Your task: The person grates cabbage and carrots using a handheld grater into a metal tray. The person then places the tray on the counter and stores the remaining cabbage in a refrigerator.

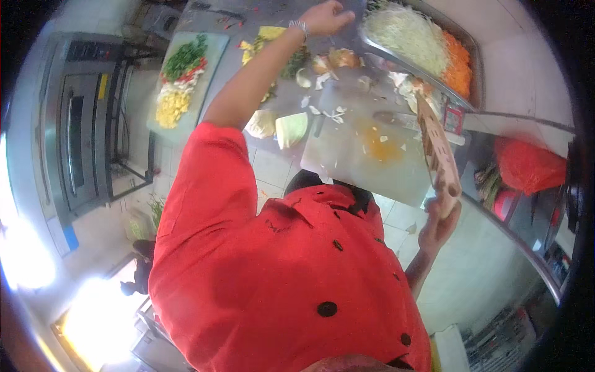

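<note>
My left hand [326,17] reaches across the grey worktop [242,62], just left of a metal tray [409,60]. Its fingers are loosely bent and apart, with nothing visible in them. In my right hand [439,224] is a long, light-brown slotted board [439,146] with a round hole near its lower end, tilted beside the cutting board. The tray holds pale shredded vegetable [406,36] and shredded carrot [458,65]. A white cutting board [365,146] in front of me carries an orange stain and small scraps, with a knife [396,118] lying across its far part.
To the left, another cutting board [211,68] bears chopped greens [186,57] and yellow pieces [171,110]. Cabbage chunks [291,130] sit at the near table edge. Onion peelings [341,59] and scraps lie mid-table. A red plastic bag [531,164] is at right, an oven [80,130] at left.
</note>
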Tool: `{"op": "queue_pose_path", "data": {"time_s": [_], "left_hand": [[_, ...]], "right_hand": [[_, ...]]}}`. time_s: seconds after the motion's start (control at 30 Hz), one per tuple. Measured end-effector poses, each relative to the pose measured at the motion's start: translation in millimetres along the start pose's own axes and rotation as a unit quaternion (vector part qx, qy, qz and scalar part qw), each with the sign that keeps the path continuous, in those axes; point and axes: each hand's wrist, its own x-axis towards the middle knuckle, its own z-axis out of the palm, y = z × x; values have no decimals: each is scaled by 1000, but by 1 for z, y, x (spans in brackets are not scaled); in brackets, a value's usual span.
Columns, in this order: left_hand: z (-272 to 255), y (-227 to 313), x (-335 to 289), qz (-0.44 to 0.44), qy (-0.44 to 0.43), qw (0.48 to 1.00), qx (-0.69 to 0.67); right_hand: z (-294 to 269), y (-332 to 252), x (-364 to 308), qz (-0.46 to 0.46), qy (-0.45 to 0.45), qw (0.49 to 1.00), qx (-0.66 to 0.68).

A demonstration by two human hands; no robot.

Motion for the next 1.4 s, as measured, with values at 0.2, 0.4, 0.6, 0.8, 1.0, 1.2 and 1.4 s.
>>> {"op": "queue_pose_path", "data": {"time_s": [0.2,0.4,0.6,0.8,1.0,1.2,1.4], "left_hand": [[8,-44,-249,-61,-24,963,263],[85,-83,-316,-216,97,950,204],[-23,-61,-302,-303,54,934,180],[83,-39,-277,-323,140,917,190],[67,-57,-296,-285,159,937,125],[61,-59,-309,-273,210,939,9],[104,-86,-354,-190,405,855,-261]], "right_hand": [[30,-6,-5,-67,23,997,-1],[97,42,18,-203,-47,969,-133],[230,8,49,-230,-171,957,-51],[192,92,124,-136,-298,940,93],[202,120,156,-99,-257,960,56],[201,108,146,-190,-212,959,1],[177,-20,81,-192,-216,956,48]]}}
